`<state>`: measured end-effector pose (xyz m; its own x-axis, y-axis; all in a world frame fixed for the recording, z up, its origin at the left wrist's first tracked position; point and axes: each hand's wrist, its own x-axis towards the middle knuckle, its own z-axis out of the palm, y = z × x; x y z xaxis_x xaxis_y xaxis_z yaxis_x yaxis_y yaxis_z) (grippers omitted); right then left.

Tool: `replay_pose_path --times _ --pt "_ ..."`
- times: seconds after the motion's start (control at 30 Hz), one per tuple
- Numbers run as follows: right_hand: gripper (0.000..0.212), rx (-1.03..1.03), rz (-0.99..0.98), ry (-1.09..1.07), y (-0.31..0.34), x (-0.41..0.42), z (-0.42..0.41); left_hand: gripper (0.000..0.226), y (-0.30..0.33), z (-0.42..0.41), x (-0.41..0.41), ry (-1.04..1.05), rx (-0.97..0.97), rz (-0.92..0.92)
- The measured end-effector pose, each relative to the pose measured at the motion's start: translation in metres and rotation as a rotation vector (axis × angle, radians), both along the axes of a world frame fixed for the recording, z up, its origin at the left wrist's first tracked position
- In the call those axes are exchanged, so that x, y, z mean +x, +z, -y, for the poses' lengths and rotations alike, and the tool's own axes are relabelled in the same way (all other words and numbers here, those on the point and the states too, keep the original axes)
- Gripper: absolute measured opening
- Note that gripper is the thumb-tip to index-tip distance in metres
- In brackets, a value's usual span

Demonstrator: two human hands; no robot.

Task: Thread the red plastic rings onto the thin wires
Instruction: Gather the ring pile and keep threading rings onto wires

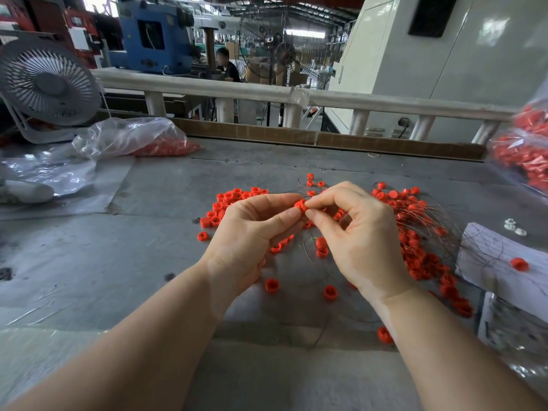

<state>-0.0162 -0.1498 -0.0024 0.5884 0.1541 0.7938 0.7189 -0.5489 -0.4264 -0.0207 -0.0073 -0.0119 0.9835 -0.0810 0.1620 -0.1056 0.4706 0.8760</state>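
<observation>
Hands meet above the grey table (148, 262): the left hand (252, 232) pinches 1 red ring (300, 205) between thumb and forefinger, and the right hand (355, 229) pinches at its edge, seemingly feeding a wire too fine to see there. A bent wire tip could miss the hole, or the ring could slip. Loose rings (234, 200) and thin wires (430, 221) lie beyond; farther off, a bag of rings (142, 140), a fan (47, 84), a railing and factory machines.

Grey fan (47, 84) upright; white paper (501, 262) flat.
</observation>
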Motion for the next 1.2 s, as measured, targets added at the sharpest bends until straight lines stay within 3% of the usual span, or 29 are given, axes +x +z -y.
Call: replay_pose_path --times 0.8,1.2 --pt "0.003 -0.111 0.109 -0.079 0.0007 -0.0041 -0.0014 0.018 -0.0017 -0.0005 -0.0023 0.109 0.185 0.137" --pt "0.001 -0.076 0.082 -0.036 0.0009 -0.0030 -0.0015 0.032 0.0031 0.0006 -0.0042 0.040 0.080 0.021"
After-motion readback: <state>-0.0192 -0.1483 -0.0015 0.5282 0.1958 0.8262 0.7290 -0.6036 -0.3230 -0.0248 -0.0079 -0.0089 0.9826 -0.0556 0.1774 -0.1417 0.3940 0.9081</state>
